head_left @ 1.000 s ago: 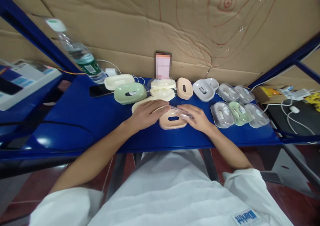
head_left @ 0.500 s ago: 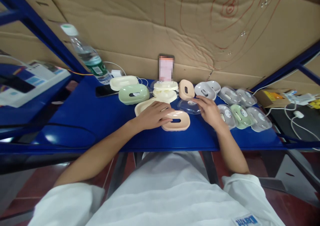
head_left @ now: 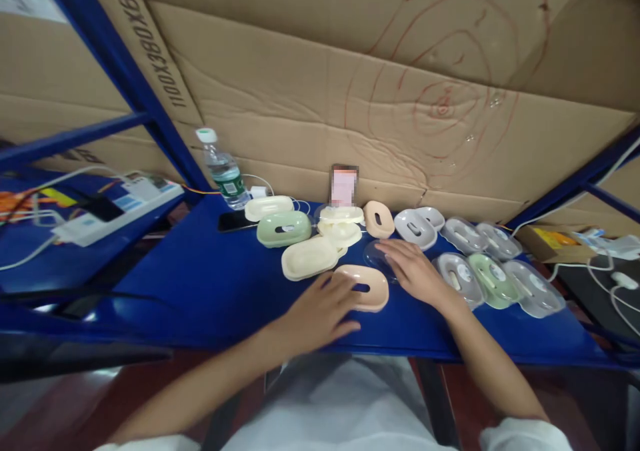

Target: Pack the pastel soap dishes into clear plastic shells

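Note:
My left hand (head_left: 325,309) has its fingers spread, with the fingertips over the left end of a peach oval dish (head_left: 376,298) with a slot in its middle. My right hand (head_left: 414,270) lies with fingers stretched over a clear plastic lid (head_left: 374,254), hiding part of it. Cream oval dishes (head_left: 309,258) and a green slotted dish (head_left: 283,230) lie left of and behind the peach one. Upright behind the lid is a second peach slotted piece (head_left: 379,220). To its right sits a grey slotted dish (head_left: 415,228).
Several lidded grey and green dishes (head_left: 493,281) stand at the right. A phone (head_left: 344,186) leans on the cardboard wall (head_left: 280,104). At the left are a water bottle (head_left: 225,174), a dark phone (head_left: 233,222) and a power strip (head_left: 120,214). An open carton (head_left: 555,246) sits far right.
The head view has tilted up, so the table appears lower. My left hand has drawn back from the peach dish and spread its fingers. My right hand has moved further over the clear lid.

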{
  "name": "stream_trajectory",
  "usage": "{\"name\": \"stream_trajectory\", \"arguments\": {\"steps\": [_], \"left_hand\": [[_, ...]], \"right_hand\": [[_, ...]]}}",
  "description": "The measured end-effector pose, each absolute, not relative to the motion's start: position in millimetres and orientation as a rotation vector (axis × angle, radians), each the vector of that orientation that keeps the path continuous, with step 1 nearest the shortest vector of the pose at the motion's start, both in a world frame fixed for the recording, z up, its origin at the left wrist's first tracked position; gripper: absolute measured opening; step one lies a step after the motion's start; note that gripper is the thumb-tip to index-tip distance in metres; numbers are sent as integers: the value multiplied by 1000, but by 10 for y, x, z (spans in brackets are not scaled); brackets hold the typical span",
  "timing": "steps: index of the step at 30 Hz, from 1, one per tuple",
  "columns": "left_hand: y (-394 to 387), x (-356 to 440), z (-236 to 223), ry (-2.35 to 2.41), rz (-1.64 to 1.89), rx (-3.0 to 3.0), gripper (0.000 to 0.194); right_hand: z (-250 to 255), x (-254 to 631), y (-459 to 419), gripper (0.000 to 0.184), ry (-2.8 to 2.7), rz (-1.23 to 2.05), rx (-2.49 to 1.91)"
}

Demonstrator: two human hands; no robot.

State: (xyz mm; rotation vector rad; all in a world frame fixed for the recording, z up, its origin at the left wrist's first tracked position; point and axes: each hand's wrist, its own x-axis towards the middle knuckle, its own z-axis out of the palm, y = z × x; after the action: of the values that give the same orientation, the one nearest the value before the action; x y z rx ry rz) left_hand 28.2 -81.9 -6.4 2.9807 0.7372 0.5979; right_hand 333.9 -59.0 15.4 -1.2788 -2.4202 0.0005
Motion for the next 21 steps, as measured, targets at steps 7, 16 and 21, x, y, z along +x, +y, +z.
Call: {"name": "stream_trajectory", "arguments": {"steps": [7, 16, 21], "left_hand": [[-1532, 67, -371, 975, 773, 2945, 30], [-1460, -243, -358, 1105, 1211, 2517, 18], [-1482, -258, -307, 1156, 1463, 2301, 21]], "right_hand": [[196, 2552, -134, 48, -2658, -102, -1297], [524, 2981, -313, 32, -2408, 23, -1279], [324, 3386, -1134, 28, -2196, 54, -1236]]}}
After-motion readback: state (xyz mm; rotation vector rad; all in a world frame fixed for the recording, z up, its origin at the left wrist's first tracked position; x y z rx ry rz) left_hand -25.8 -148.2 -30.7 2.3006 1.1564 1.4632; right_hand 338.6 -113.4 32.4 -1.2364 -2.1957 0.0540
